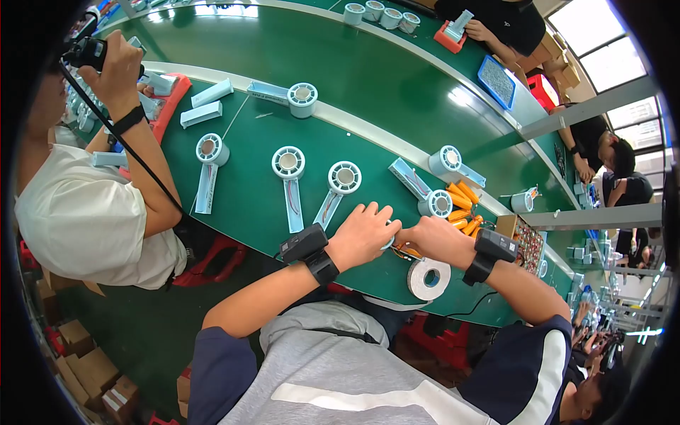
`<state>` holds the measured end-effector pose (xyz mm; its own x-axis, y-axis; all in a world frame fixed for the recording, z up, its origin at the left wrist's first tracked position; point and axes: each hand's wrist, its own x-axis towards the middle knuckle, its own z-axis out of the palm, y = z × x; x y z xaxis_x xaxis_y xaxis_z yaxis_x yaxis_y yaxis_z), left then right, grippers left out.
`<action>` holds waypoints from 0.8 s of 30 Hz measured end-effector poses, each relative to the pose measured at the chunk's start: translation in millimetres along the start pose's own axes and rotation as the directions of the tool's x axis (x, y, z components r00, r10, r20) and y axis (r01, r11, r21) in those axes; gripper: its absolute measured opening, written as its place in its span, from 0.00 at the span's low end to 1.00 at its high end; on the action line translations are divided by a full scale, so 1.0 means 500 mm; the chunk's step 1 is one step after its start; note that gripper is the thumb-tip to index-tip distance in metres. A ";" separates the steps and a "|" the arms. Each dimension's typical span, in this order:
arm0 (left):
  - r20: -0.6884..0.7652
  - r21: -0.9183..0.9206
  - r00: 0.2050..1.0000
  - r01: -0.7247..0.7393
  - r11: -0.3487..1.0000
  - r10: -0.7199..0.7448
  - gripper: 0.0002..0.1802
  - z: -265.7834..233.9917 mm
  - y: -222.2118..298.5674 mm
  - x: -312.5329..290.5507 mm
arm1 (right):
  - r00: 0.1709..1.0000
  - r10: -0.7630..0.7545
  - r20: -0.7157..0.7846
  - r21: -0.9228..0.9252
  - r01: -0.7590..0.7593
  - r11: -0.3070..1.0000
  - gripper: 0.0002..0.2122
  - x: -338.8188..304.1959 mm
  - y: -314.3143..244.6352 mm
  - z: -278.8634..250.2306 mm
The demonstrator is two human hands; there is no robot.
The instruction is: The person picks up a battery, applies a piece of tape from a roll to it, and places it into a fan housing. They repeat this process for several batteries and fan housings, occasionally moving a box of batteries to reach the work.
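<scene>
Co-worker [85, 212] in a white shirt sits well to the left of the wearer's fingers, gripping a black tool [91, 52] in a raised hand. Beside that person stands a red holder [174, 110]. Nearer to the fingers, though still well left and farther up the green table [248, 156], lie two loose pale blue casings [202, 115]. Next come three round-headed housings with trough-like handles: one [210, 150] far left, a second [288, 163] closer, and a third [344, 177] just beyond the left fingertips. Wires run inside the open handles of the nearer two.

The left hand [360, 239] is bent, its fingers curled around a pale blue part [388, 243] that sits between the two hands, mostly covered. Close against it, the right hand [440, 243] has its fingers bunched and pointed downward beside thin wires [407, 251]; whether they pinch anything cannot be told.

Just beyond the right fingers, another housing [435, 204] rests near a pile of orange-handled tools [464, 205]. Right of the fingers and nearer the body lies a white roll [428, 279]; farther right stands a box of small parts [525, 246].
</scene>
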<state>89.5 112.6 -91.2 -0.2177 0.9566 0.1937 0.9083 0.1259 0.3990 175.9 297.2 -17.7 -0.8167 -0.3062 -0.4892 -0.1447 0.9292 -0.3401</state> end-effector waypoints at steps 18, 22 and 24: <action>-0.076 -0.121 0.997 -0.016 0.993 0.007 0.23 -0.003 0.012 -0.006 | 0.946 0.116 -0.304 -0.069 -0.144 0.987 0.06 -0.009 -0.024 0.085; -0.061 -0.159 0.998 -0.025 0.987 0.015 0.21 -0.017 0.011 0.011 | 0.917 0.125 -0.378 -0.025 -0.144 0.989 0.06 -0.020 -0.016 0.107; -0.046 -0.166 0.998 -0.042 0.985 0.034 0.20 -0.020 0.009 0.019 | 0.908 0.152 -0.390 -0.028 -0.177 0.984 0.06 -0.026 -0.016 0.113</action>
<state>87.8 119.6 -78.8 -0.2026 0.9472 0.2483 0.8444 0.0406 0.5342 219.1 282.0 -53.9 -0.9815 -0.0557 -0.1829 -0.0134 0.9743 -0.2251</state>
